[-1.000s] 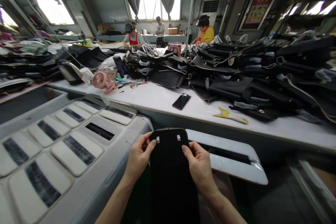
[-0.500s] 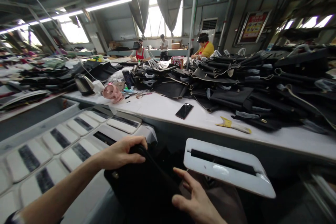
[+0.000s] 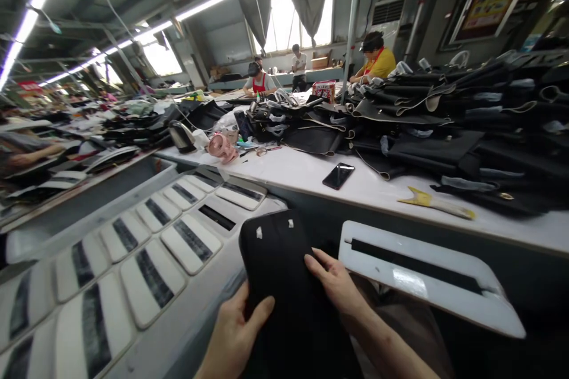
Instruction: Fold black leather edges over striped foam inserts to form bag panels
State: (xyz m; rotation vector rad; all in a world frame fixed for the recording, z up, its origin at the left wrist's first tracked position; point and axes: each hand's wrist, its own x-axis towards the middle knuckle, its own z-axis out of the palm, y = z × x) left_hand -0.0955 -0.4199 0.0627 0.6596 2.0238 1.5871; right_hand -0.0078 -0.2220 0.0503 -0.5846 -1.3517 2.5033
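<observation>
A black bag panel [image 3: 284, 284] with rounded corners stands tilted in front of me, with two small whitish tabs near its upper edge. My left hand [image 3: 240, 325] grips its left edge, thumb on the near face and the other fingers mostly behind. On the opposite edge, my right hand [image 3: 331, 278] lies with its fingertips pressed to the panel; its thumb is hidden. The panel's lower part fades into dark at the bottom of the view. Just right of my right hand is a white rounded plate [image 3: 400, 278] with a long black slot.
White panels with dark strips [image 3: 153, 275] lie in rows at left. The white worktable [image 3: 293, 172] carries a phone [image 3: 338, 176], a yellow-ended tool [image 3: 435, 202], a pink fan [image 3: 222, 148], a kettle [image 3: 181, 136] and heaped black bag pieces [image 3: 435, 148]. Several people work beyond.
My left hand has moved from the panel's top down to its left edge. The panel now faces me, tabs showing, and my right hand has come onto its right edge. The view has shifted left.
</observation>
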